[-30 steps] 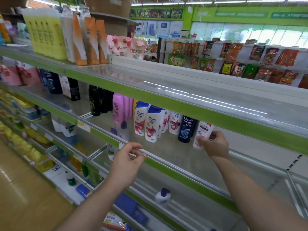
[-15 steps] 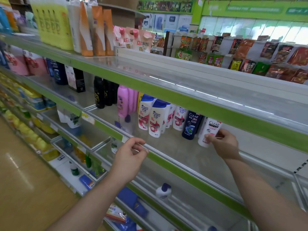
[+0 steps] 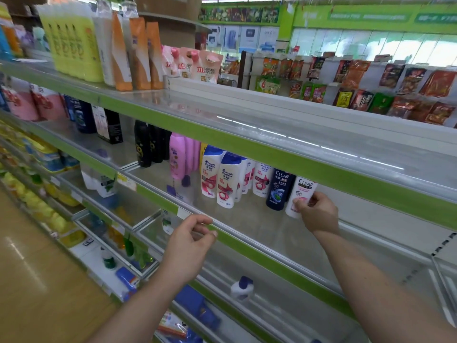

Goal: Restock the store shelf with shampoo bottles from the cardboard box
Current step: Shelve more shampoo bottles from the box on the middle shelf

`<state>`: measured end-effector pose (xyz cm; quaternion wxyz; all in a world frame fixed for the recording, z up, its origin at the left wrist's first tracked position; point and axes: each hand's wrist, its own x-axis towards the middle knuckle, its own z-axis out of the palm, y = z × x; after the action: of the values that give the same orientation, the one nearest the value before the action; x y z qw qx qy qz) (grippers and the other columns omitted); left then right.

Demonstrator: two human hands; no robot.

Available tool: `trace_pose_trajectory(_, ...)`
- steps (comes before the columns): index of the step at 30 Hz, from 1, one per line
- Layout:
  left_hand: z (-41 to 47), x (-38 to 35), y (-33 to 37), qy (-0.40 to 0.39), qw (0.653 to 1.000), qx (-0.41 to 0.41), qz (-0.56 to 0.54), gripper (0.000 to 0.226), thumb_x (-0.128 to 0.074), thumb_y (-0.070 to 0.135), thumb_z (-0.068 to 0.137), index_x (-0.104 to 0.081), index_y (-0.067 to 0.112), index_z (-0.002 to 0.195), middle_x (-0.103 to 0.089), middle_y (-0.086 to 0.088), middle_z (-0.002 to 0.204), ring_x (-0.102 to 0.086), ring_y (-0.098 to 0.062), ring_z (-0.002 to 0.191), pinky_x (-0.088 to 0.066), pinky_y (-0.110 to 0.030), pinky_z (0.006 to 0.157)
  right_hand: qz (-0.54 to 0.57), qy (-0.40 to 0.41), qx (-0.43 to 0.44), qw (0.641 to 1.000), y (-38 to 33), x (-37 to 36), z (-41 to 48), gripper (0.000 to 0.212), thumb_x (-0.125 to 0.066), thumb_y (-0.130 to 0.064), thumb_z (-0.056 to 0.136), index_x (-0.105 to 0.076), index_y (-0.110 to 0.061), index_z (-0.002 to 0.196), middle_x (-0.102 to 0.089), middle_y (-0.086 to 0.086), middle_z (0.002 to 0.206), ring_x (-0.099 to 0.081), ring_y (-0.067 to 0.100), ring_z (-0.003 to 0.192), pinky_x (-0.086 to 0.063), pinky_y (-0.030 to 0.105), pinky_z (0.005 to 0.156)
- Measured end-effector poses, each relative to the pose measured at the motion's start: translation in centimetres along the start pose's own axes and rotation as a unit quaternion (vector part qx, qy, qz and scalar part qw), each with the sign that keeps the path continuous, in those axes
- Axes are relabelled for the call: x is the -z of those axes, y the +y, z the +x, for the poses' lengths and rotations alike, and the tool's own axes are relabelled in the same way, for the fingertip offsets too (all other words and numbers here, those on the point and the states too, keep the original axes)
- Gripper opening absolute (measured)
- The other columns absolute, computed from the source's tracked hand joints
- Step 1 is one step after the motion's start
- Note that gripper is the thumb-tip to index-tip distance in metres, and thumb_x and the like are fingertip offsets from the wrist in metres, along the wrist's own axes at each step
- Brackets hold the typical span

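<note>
The right hand [image 3: 317, 214] grips the white bottle [image 3: 304, 188] low, standing it on the shelf [image 3: 259, 225] just beside the dark bottle [image 3: 279, 189], extending the row. The left hand [image 3: 190, 235] curls at the shelf's front edge, probably bracing; I cannot tell if it grips.

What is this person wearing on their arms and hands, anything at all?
Nothing shows. The left hand and right hand have no gloves, rings or bracelets, the wrists no watch. The left forearm and right forearm are bare, with no sleeve in view.
</note>
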<state>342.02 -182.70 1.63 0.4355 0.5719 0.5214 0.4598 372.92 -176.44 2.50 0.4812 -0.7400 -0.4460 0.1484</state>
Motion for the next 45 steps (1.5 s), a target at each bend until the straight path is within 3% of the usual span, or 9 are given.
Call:
trace_pose_trajectory(9,0.3,0.2,-1.1,-0.009,1.000,0.013,-0.007,0.023,-0.068,0.017,0.089,-0.063,0.034,0.103,-0.067,0.003,0.093,-0.066,-0.028,0.084,-0.058,-0.041,0.077,-0.009,-0.004,-0.019,1.000,-0.5,-0.1,-0.3,0.012,-0.069,-0.024,0.091,-0.065,-0.019,0.101,-0.069,0.002,0.092,-0.063,0.020,0.082,-0.046,0.031,0.076)
trace_pose_trajectory(17,2.1,3.6,-4.9,-0.026,0.999,0.004,-0.022,0.025,-0.074,0.010,0.083,-0.069,0.033,0.091,-0.069,0.003,0.079,-0.068,-0.023,0.081,-0.055,-0.046,0.085,-0.053,0.027,-0.100,0.993,-0.5,-0.4,-2.0,0.057,-0.078,-0.035,0.081,-0.060,-0.012,0.131,-0.067,0.005,0.121,-0.063,0.024,0.106,-0.044,0.028,0.083)
trace_pose_trajectory(24,4.5,6.9,-9.1,-0.091,0.995,0.034,-0.029,0.035,-0.077,0.000,0.073,-0.070,0.034,0.074,-0.066,-0.003,0.065,-0.061,-0.022,0.067,-0.048,-0.030,0.068,-0.024,0.124,-0.126,0.984,-2.4,0.5,-10.0,0.017,-0.078,-0.022,0.082,-0.071,-0.019,0.097,-0.073,0.005,0.098,-0.067,0.024,0.096,-0.051,0.037,0.093)
trace_pose_trajectory(29,4.2,7.1,-10.5,-0.133,0.990,0.047,0.012,0.023,-0.080,0.021,0.059,-0.069,0.039,0.068,-0.063,0.013,0.055,-0.055,-0.011,0.050,-0.044,-0.015,0.059,-0.021,0.156,-0.134,0.978,-3.6,1.2,-18.0,0.010,-0.077,-0.017,0.082,-0.072,-0.025,0.082,-0.074,-0.003,0.082,-0.069,0.016,0.084,-0.054,0.033,0.079)
trace_pose_trajectory(32,3.6,6.0,-12.2,-0.156,0.986,0.054,0.035,0.028,-0.080,-0.001,0.069,-0.068,0.024,0.068,-0.063,0.006,0.054,-0.053,-0.010,0.045,-0.041,-0.009,0.053,-0.024,0.182,-0.140,0.973,-3.3,0.9,-21.9,0.009,-0.077,-0.013,0.082,-0.074,-0.021,0.079,-0.074,-0.001,0.075,-0.069,0.005,0.067,-0.049,0.013,0.054)
trace_pose_trajectory(35,2.6,5.2,-14.2,-0.177,0.982,0.060,0.032,0.023,-0.081,0.010,0.061,-0.066,0.027,0.064,-0.062,0.001,0.053,-0.055,-0.009,0.047,-0.043,-0.011,0.056,-0.009,0.156,-0.178,0.971,-1.4,-0.5,-25.0,0.006,-0.073,0.003,0.081,-0.074,-0.003,0.083,-0.071,0.011,0.067,-0.057,0.005,0.041,-0.044,0.011,0.042)
trace_pose_trajectory(39,0.8,5.1,-17.7,-0.214,0.970,0.083,0.076,0.026,-0.081,0.017,0.063,-0.064,0.037,0.065,-0.065,0.012,0.056,-0.065,-0.015,0.061,-0.045,-0.015,0.063,-0.068,0.092,-0.257,0.960,2.9,-2.9,-28.8,0.013,-0.081,-0.009,0.076,-0.075,-0.020,0.073,-0.071,-0.001,0.060,-0.067,0.014,0.062,-0.057,0.032,0.071)
trace_pose_trajectory(41,-0.6,5.2,-19.7,-0.221,0.966,0.090,0.101,0.026,-0.080,0.023,0.066,-0.064,0.040,0.077,-0.071,0.009,0.068,-0.067,-0.015,0.071,-0.052,-0.030,0.074,-0.096,0.054,-0.271,0.956,4.3,-3.9,-31.0,0.011,-0.081,-0.020,0.077,-0.075,-0.026,0.070,-0.072,-0.007,0.062,-0.069,0.008,0.067,-0.054,0.026,0.071)
trace_pose_trajectory(45,-4.3,5.4,-23.2,-0.235,0.954,0.120,0.141,0.026,-0.075,0.009,0.082,-0.058,0.025,0.093,-0.070,-0.007,0.092,-0.066,-0.026,0.088,-0.047,-0.029,0.075,-0.103,-0.023,-0.292,0.951,7.7,-5.1,-35.0,0.008,-0.074,-0.013,0.082,-0.075,-0.017,0.075,-0.073,-0.003,0.062,-0.067,0.003,0.058,-0.055,0.021,0.062)
